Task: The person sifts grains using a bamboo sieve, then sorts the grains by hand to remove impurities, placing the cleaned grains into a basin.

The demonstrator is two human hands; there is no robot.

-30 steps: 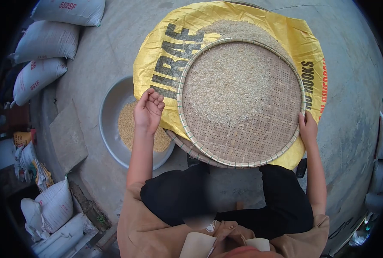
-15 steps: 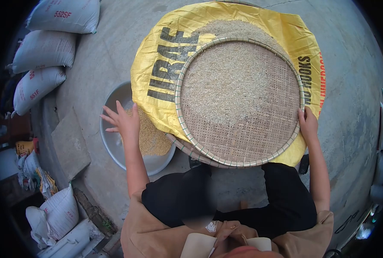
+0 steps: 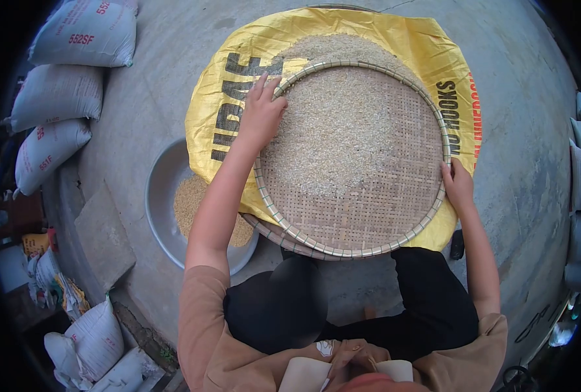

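Observation:
A round woven bamboo winnowing tray (image 3: 369,222) is in front of me, tilted slightly, with a heap of pale grain (image 3: 329,130) spread over its upper left half. My right hand (image 3: 459,184) is closed on the tray's right rim. At the upper left rim is my left hand (image 3: 263,112), its fingers stretched out and partly apart, close over the yellow sack sheet. That yellow printed sheet (image 3: 205,111) lies under the tray and carries more pale grain (image 3: 349,47) beyond the far rim. Another woven tray edge (image 3: 271,232) shows beneath the sheet.
A metal basin (image 3: 163,222) with golden grain (image 3: 189,199) stands at my left, partly covered by my forearm and the sheet. Filled white sacks (image 3: 81,39) are stacked on the far left, and another white sack (image 3: 98,336) is at lower left. Grey concrete floor (image 3: 519,130) surrounds everything.
My left hand has moved from above the basin up and right to the tray's left rim. My right hand keeps its grip. The whole view has shifted slightly.

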